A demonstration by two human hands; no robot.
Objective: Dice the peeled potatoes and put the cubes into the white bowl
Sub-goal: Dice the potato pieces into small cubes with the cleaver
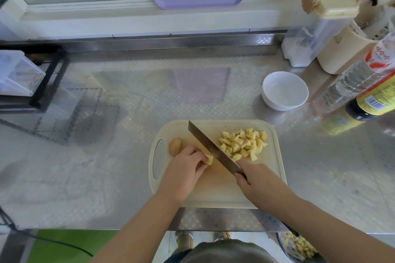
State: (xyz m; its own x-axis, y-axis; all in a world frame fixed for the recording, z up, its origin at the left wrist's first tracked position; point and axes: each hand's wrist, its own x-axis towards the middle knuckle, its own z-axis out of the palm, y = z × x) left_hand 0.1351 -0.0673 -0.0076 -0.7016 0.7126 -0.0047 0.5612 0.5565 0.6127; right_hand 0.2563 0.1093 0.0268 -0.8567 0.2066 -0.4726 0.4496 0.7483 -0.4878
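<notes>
Left hand (186,166) pinches potato piece (209,159) on cutting board (213,194) | right hand (256,179) grips knife (205,143) | cubes (243,145) heaped beside blade, white bowl (277,105) empty | potato likely firm, slippery: hold flat-side down.

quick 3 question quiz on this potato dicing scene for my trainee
1. True or false: the white bowl already holds the potato cubes.
2. Fill in: the left hand holds a potato piece on the cutting ____.
3. Which grips the knife? A) right hand B) left hand C) neither

Key: 1 false, the cubes lie piled on the board; 2 board; 3 A.
</notes>
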